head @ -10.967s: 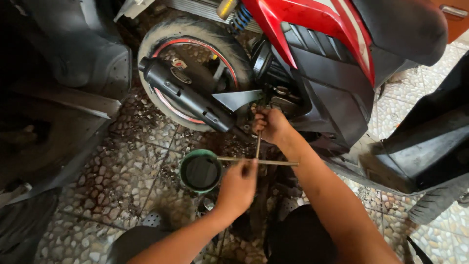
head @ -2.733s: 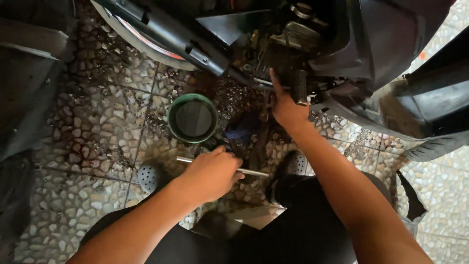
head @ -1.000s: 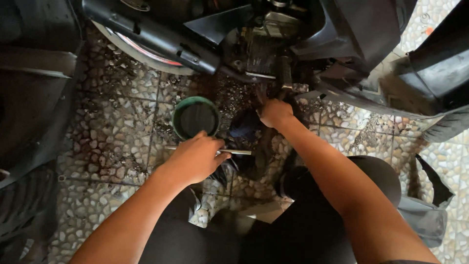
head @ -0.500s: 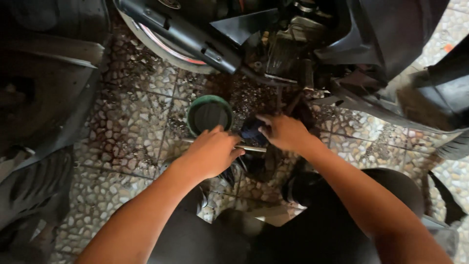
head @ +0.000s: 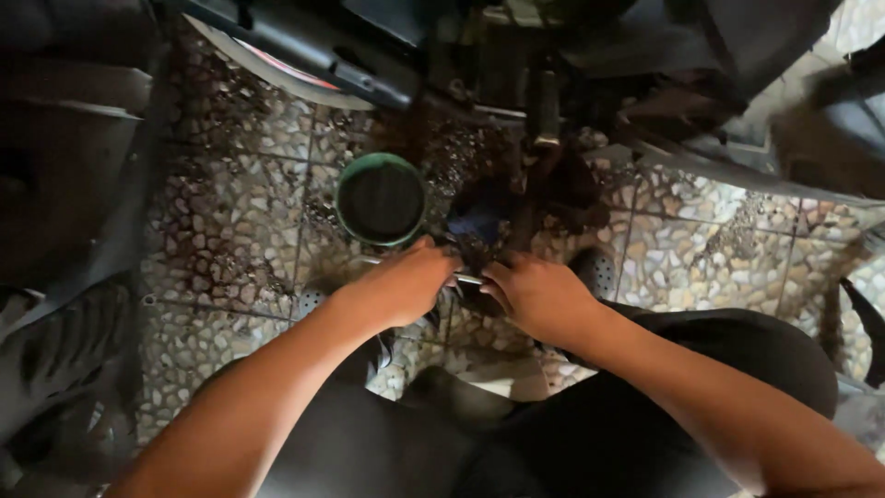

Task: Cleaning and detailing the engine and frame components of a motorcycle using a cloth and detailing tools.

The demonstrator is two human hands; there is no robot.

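Between the two hands, low over the stained pebble-tile floor (head: 230, 231), the left hand (head: 406, 286) and right hand (head: 539, 295) both curl their fingers shut on a thin metal rod (head: 468, 278). Just beyond sits a green cup (head: 381, 198) of dark liquid under the scooter's black exhaust (head: 304, 46). Oily fingers could slip, I judge, and a jerked rod might tip the cup.

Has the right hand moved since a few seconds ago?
Yes. The right hand came down from the scooter's underside to the thin metal rod, level with the left hand, below the green pot.
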